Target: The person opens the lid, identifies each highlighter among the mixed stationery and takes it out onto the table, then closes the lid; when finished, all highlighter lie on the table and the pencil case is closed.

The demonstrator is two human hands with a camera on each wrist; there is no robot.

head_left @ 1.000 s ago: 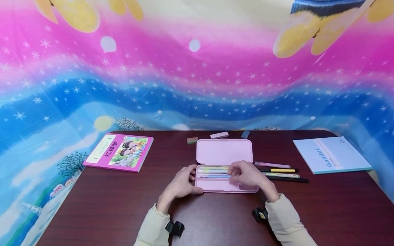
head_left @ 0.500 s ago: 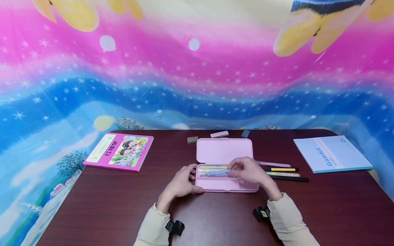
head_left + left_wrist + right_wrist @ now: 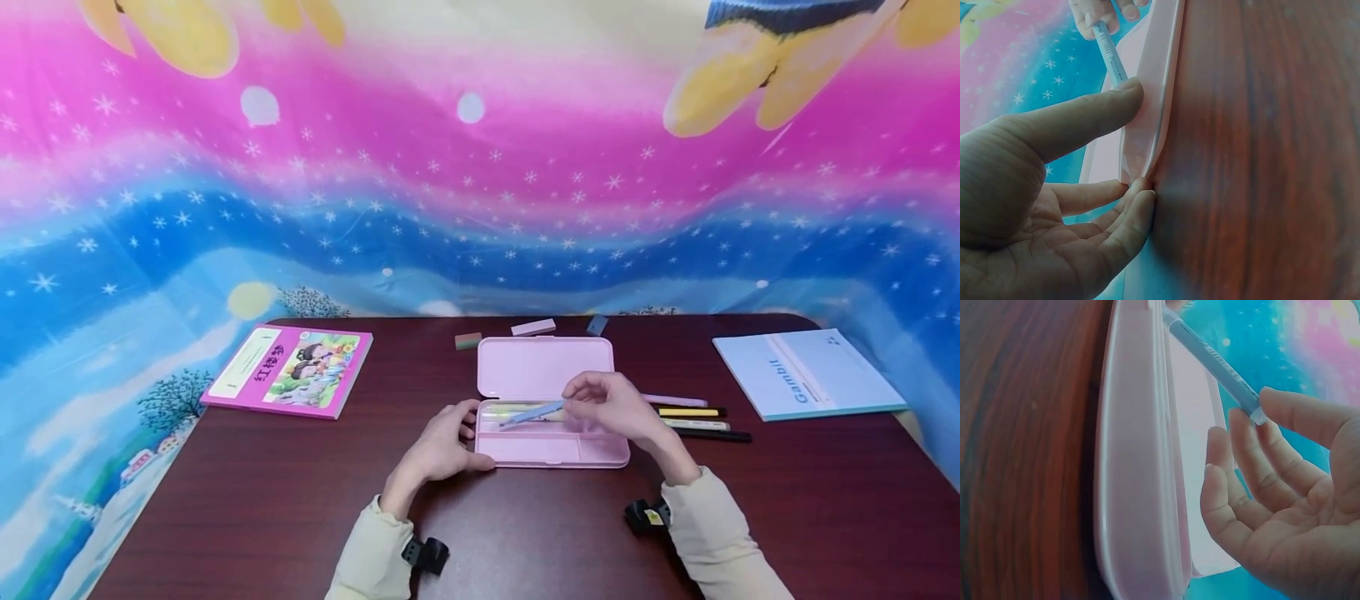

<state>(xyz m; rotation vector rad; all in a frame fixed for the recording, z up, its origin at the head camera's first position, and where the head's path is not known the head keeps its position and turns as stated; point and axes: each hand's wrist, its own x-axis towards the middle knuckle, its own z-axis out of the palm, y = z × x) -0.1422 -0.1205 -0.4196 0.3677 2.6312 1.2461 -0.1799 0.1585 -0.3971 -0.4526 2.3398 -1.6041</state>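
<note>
On the tabletop (image 3: 480,533), the near left end of the pink pencil case (image 3: 529,451) is held by the left hand (image 3: 437,446), its thumb pressed at the near edge and its other fingers bent against the end wall. The case is judged light, thin-walled and stiff, liable to slide if unbraced; it is best held by its end walls. Above its far compartment, the blue pen (image 3: 532,414) is pinched at its pale end between thumb and fingertips of the right hand (image 3: 615,407), the remaining fingers being loosely curved. The pen is tilted, free end lower; whether the case is touched by it cannot be told. A light, rigid, smooth barrel is judged, prone to swivel when pinched at one end; a mid-barrel hold is considered steadier. Beyond, the opened lid (image 3: 546,367) is not recommended as a handle, its hinge being judged the weaker part.
</note>
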